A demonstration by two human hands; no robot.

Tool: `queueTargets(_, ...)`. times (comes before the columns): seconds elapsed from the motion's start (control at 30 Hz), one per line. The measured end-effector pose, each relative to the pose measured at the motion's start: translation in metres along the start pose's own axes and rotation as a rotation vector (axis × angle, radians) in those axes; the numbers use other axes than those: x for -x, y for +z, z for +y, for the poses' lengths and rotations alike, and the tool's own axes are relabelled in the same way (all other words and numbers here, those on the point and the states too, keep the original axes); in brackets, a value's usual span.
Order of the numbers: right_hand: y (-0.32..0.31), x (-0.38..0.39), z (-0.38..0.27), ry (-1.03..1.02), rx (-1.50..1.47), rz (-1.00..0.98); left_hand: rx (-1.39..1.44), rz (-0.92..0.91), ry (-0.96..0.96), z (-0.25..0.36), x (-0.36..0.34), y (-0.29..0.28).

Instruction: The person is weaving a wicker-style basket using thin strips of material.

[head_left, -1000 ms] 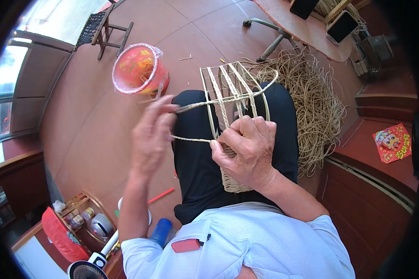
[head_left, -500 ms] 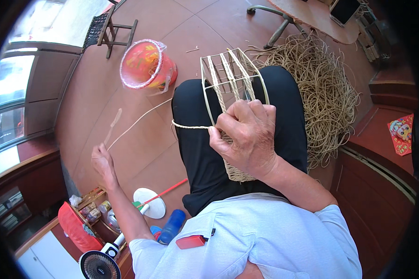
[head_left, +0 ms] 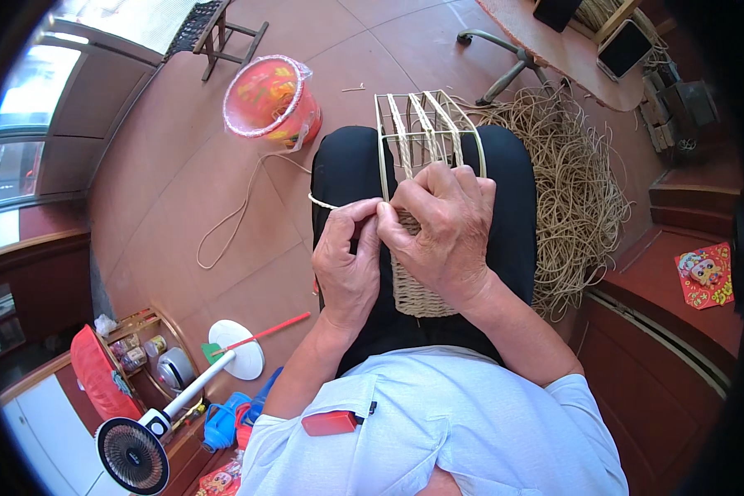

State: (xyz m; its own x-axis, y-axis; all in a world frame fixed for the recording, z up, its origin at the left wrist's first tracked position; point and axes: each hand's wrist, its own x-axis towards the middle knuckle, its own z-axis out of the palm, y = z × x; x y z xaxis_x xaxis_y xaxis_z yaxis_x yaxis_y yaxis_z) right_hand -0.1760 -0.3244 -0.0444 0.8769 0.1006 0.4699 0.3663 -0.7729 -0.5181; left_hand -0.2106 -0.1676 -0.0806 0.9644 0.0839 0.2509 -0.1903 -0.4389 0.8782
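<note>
A narrow frame of thin rods (head_left: pixel 481 157), partly woven with straw-coloured cord, rests on my lap between my thighs. Pale twisted strands (head_left: pixel 426 124) run lengthwise over its open far end; a dense woven section (head_left: pixel 422 296) lies nearer me. My right hand (head_left: pixel 448 236) is closed over the middle of the frame, its thumb and forefinger pinching the cord. Touching that thumb, my left hand (head_left: pixel 345 269) pinches the cord (head_left: pixel 322 202) at the frame's left side. The exact grip point is hidden by the fingertips.
A red bucket (head_left: pixel 310 116) with plastic wrap stands ahead left, loose cord trailing beside it. A large heap of cord (head_left: pixel 574 190) lies on the right. At lower left are a fan (head_left: pixel 132 455) and a white round base (head_left: pixel 238 351). A wheeled chair leg (head_left: pixel 504 78) is farther off.
My left hand has come in from far left to meet the right hand at the frame. The stretched cord has slackened into a loop on the floor. My right hand keeps its place on the frame.
</note>
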Motion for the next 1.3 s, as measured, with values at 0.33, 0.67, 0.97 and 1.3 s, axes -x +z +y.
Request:
queueTargets(0.33, -0.002, 0.003, 0.002, 0.007, -0.005, 0.019, 0.446, -0.076, -0.49, 0.018, 0.003, 0.001)
queueTargets(0.67, -0.016, -0.001, 0.006, 0.007, -0.073, -0.065, 0.875, -0.292, -0.645, 0.024, -0.012, -0.019)
queueTargets(0.97, -0.033, -0.006, 0.014, -0.067, -0.131, -0.203, 1.215, -0.146, -0.757, 0.018, -0.006, 0.004)
queueTargets(1.3, -0.045, -0.031, 0.019, -0.113, -0.121, -0.458, 1.069, -0.11, -0.668, 0.024, -0.004, 0.013)
